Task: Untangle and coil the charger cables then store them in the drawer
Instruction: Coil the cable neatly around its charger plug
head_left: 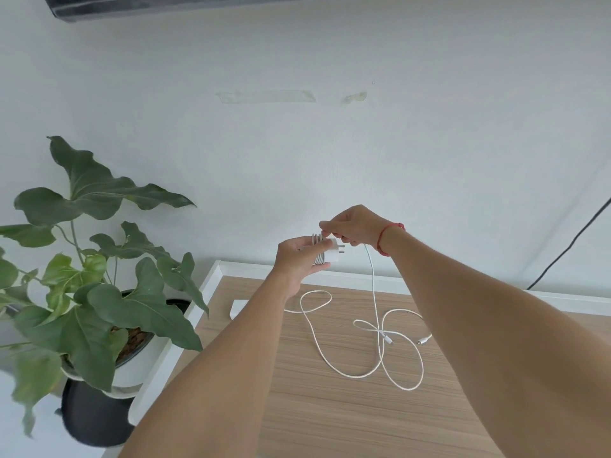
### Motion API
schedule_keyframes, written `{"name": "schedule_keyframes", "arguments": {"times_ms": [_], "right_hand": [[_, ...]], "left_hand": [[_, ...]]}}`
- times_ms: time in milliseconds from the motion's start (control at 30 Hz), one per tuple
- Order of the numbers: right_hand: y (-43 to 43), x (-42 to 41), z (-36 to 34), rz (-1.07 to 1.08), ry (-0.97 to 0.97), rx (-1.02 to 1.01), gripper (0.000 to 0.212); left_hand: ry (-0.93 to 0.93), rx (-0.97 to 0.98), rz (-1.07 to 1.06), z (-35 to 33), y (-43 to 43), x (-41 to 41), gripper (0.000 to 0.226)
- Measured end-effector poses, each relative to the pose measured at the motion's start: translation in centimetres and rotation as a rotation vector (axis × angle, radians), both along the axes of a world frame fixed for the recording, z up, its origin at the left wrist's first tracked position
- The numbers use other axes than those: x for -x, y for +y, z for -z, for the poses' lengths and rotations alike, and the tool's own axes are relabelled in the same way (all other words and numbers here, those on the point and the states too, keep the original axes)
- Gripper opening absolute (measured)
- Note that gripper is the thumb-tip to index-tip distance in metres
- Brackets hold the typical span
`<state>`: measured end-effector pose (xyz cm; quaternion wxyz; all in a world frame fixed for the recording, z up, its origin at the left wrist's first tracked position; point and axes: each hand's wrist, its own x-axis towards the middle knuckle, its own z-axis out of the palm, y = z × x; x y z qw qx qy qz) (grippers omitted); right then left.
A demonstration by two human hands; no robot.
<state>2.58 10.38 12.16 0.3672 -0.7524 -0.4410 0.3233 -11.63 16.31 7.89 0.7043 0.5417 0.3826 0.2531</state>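
A white charger cable (375, 302) and white charger plug (330, 250) show above a worktop (330, 414) of pale wood with fine horizontal grain and a white rim (244, 270). Off its left edge is a plant (99, 200) with dark green leaves in a white pot (142, 368). A red string bracelet (383, 238) circles the right wrist. A black cord (572, 242) crosses the pale grey-white wall (330, 143).

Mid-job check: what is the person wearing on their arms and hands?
No sleeves, gloves, watch or rings show. The right hand has a thin red string bracelet at its wrist, with a small knot or bead on it. The left hand wears nothing.
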Motion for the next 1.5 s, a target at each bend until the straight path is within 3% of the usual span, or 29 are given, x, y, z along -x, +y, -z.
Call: {"name": "schedule_keyframes", "arguments": {"times_ms": [100,200,267,367,433,533,633,767,867,1067,1200,1400,1500], "right_hand": [[0.0,-0.3,0.4,0.052,-0.053,-0.084,0.033],[0.0,-0.4,0.4,0.166,0.019,-0.124,0.044],[-0.2,-0.2,0.5,0.203,0.195,-0.054,0.044],[-0.6,0.2,2.6,0.236,0.625,-0.023,0.037],[-0.8,1.0,4.4,0.274,0.747,-0.032,0.036],[-0.5,2.3,5.7,0.293,0.610,0.041,0.036],[0.1,3.2,5.4,0.256,0.404,0.144,0.035],[-0.1,3.2,4.6,0.124,0.284,0.237,0.031],[-0.2,3.5,3.8,0.048,0.204,0.199,0.026],[0.1,3.9,0.9,-0.013,0.161,0.042,0.041],[0.9,3.8,-2.1,-0.006,0.142,-0.047,0.038],[1.6,3.6,-3.2,-0.024,0.054,-0.073,0.032],[1.5,3.1,-2.2,0.009,0.101,-0.086,0.030]], "left_hand": [[-0.009,0.004,0.039,-0.4,0.1,-0.1,0.028],[-0.117,0.099,0.053,-1.3,0.4,0.0,0.016],[-0.180,0.141,0.051,-2.0,0.6,-0.1,0.016],[-0.242,0.149,0.096,-3.2,0.8,-0.3,0.017],[-0.270,0.135,0.112,-4.1,1.0,-0.6,0.015],[-0.189,0.050,0.100,-4.4,1.2,-1.0,0.010],[-0.144,0.109,0.039,-2.9,1.2,-0.7,0.012],[-0.123,0.137,-0.059,-0.8,0.9,-0.1,0.014],[-0.145,0.117,-0.127,-0.3,0.7,0.2,0.012],[-0.137,0.000,-0.254,-0.1,1.9,0.7,0.011],[-0.074,-0.026,-0.242,0.8,1.9,1.0,0.023],[-0.188,0.259,-0.222,0.4,0.8,1.3,0.029],[-0.171,0.253,-0.159,0.3,0.5,1.5,0.031]]}}
